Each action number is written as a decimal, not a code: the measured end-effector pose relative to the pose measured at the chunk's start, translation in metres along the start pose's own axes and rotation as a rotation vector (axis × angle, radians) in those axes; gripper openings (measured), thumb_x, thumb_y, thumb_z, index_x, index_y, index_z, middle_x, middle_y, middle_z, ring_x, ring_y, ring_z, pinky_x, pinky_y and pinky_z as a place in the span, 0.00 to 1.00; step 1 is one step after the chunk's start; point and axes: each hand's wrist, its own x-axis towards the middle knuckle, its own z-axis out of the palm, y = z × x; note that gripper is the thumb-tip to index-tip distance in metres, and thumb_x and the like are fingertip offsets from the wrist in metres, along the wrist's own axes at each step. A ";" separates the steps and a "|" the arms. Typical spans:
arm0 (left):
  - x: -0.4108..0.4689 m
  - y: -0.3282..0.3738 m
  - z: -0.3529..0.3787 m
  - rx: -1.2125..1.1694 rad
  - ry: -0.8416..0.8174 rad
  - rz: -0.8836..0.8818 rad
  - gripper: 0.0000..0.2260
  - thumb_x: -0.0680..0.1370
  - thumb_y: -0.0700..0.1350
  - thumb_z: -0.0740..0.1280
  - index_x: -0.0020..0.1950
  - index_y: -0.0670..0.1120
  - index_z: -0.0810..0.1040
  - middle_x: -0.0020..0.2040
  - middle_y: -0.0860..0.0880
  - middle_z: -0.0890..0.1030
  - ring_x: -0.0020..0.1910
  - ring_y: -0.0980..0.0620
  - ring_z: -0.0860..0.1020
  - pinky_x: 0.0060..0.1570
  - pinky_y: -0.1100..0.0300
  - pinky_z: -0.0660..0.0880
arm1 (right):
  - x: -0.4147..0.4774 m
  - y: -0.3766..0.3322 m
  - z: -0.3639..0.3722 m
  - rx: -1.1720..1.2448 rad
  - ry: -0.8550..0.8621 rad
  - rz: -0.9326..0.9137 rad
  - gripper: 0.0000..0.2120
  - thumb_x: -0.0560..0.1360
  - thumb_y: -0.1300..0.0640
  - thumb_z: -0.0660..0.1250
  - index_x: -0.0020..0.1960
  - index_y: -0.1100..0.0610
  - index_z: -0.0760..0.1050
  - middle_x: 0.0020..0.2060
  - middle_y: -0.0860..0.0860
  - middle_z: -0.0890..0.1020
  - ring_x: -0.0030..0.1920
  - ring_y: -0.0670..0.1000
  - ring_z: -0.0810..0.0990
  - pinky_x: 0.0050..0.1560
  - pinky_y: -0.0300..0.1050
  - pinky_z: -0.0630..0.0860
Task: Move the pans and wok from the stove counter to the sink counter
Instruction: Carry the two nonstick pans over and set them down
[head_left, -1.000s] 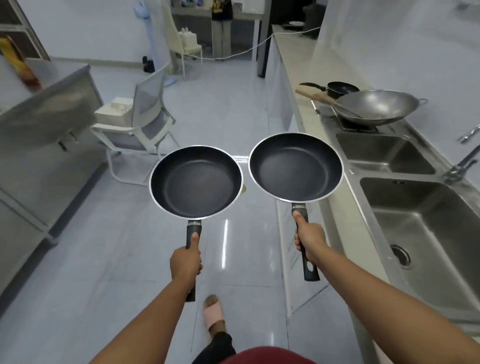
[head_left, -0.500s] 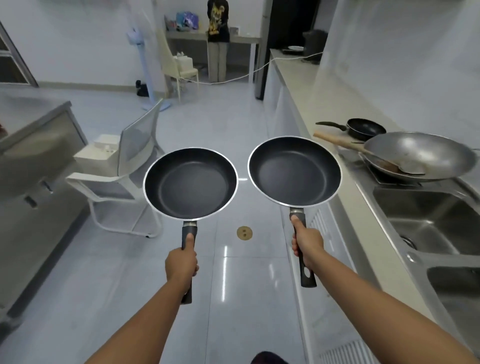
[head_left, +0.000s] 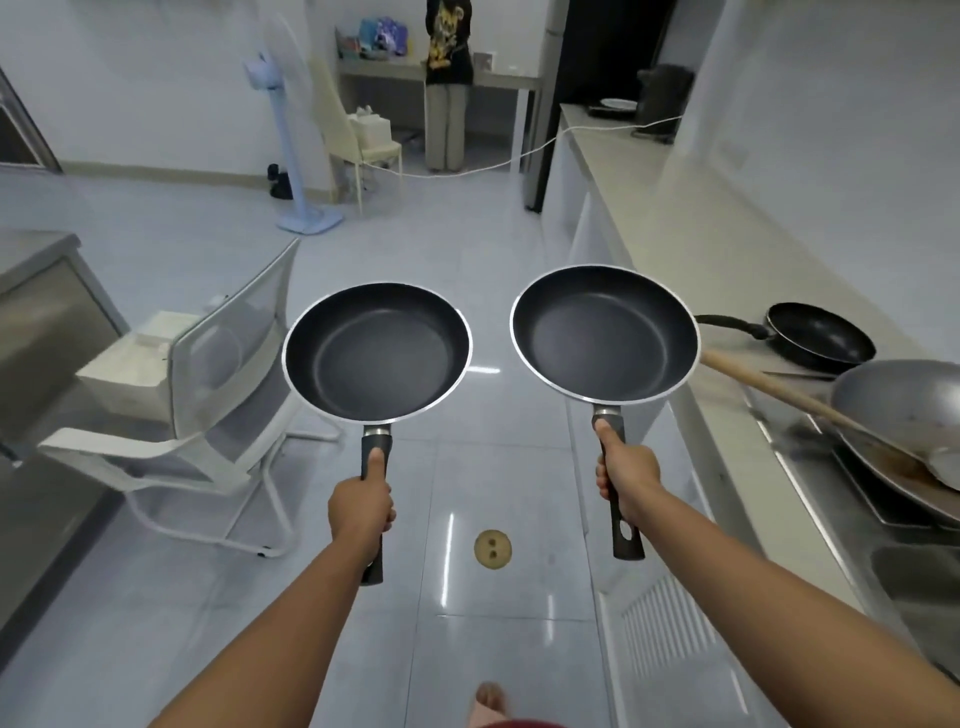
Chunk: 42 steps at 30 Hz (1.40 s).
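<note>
Left pan (head_left: 376, 351) gripped by left hand (head_left: 361, 509), right pan (head_left: 604, 332) by right hand (head_left: 628, 475)

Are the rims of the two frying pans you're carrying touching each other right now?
Apart. The head view shows a clear strip of floor between the left pan and the right pan, each held by its handle in the left hand and right hand.

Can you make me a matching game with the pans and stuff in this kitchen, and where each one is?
Things:
1. small black pan
2. silver wok
3. left hand
4. white chair

Places:
A. on the floor, at the left
B. gripping a frying pan's handle
C. on the counter, beyond the wok
D. on the stove, wooden handle pointing left

Pairs: 1-C, 2-D, 3-B, 4-A
</note>
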 end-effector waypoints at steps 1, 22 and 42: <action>0.015 0.013 0.010 0.009 0.009 0.006 0.25 0.79 0.61 0.61 0.34 0.41 0.74 0.28 0.46 0.75 0.25 0.49 0.73 0.27 0.60 0.70 | 0.016 -0.011 0.008 -0.008 -0.001 -0.001 0.21 0.77 0.42 0.66 0.37 0.59 0.73 0.28 0.54 0.75 0.26 0.51 0.72 0.29 0.43 0.73; 0.375 0.261 0.217 0.192 -0.275 0.179 0.25 0.79 0.59 0.62 0.31 0.41 0.74 0.27 0.45 0.75 0.25 0.48 0.72 0.28 0.59 0.70 | 0.324 -0.209 0.156 0.149 0.210 0.061 0.22 0.75 0.42 0.67 0.34 0.59 0.71 0.22 0.52 0.73 0.21 0.50 0.69 0.23 0.40 0.69; 0.498 0.406 0.580 0.428 -0.773 0.274 0.24 0.78 0.59 0.64 0.32 0.41 0.76 0.27 0.46 0.76 0.23 0.49 0.72 0.28 0.60 0.70 | 0.544 -0.282 0.056 0.377 0.680 0.234 0.25 0.75 0.42 0.67 0.27 0.57 0.69 0.18 0.51 0.72 0.20 0.52 0.69 0.26 0.43 0.68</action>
